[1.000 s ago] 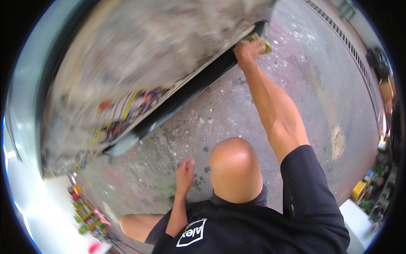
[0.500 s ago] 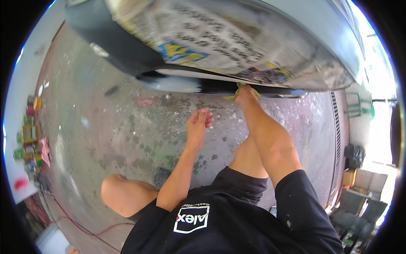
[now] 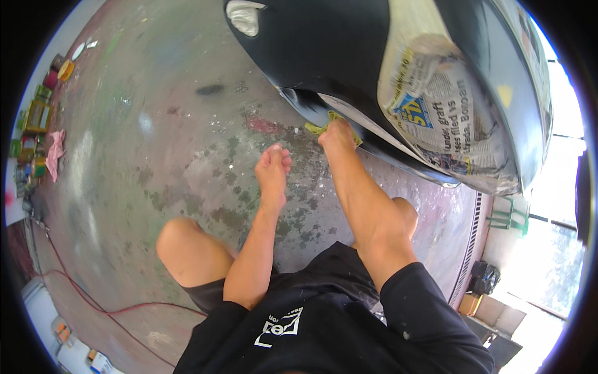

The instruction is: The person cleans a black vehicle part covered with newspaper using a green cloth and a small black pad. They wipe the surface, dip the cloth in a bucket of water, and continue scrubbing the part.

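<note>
Paint-stained concrete floor (image 3: 156,162), red hose (image 3: 93,299)

A crumpled yellow cloth (image 3: 329,124) lies pressed against the black car panel's (image 3: 324,56) lower edge.

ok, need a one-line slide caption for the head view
Crouching person presses a yellow cloth with the right hand against a black car panel masked with newspaper; left hand empty.
</note>
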`<state>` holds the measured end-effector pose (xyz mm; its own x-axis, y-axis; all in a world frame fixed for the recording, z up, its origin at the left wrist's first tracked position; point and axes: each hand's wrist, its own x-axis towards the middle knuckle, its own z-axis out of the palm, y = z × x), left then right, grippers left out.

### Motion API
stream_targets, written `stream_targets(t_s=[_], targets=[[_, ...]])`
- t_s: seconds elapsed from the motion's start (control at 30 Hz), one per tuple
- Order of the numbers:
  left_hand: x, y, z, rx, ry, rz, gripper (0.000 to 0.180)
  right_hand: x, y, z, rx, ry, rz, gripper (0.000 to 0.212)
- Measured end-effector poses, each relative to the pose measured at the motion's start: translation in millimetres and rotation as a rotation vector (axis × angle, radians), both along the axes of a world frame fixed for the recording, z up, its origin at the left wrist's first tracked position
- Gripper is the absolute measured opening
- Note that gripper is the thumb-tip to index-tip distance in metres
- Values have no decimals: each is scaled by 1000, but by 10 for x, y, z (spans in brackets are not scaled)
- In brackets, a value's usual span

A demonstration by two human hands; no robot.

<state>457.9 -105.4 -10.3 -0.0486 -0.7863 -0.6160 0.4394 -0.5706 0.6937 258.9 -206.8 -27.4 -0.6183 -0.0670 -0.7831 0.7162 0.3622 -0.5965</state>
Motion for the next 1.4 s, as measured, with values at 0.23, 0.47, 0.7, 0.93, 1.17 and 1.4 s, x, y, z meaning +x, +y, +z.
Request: stream_targets(t_s=[0.23,0.47,0.7,0.93,1.17,1.4], targets=[[158,-511,278,-25,94,29,63,891,698,486,-318,-4,620,58],[-81,-534,-111,82,673,440,50,586,1583,1230,-143,424,1261,76],[-1173,-1136,40,-304,-192,543,63,157,2342,1504,64,266,1148,76],[-1556,-1152,807,-142,-16,515,76,120,2855,1377,52,126,1158,64],[-1400,-1317,929,-195,-22,463,79,295,2820,1672,8,187,1237,67],[-1372,-1382,968,-209,-140,420,80,195,2929,1881,64,226,1259,70]])
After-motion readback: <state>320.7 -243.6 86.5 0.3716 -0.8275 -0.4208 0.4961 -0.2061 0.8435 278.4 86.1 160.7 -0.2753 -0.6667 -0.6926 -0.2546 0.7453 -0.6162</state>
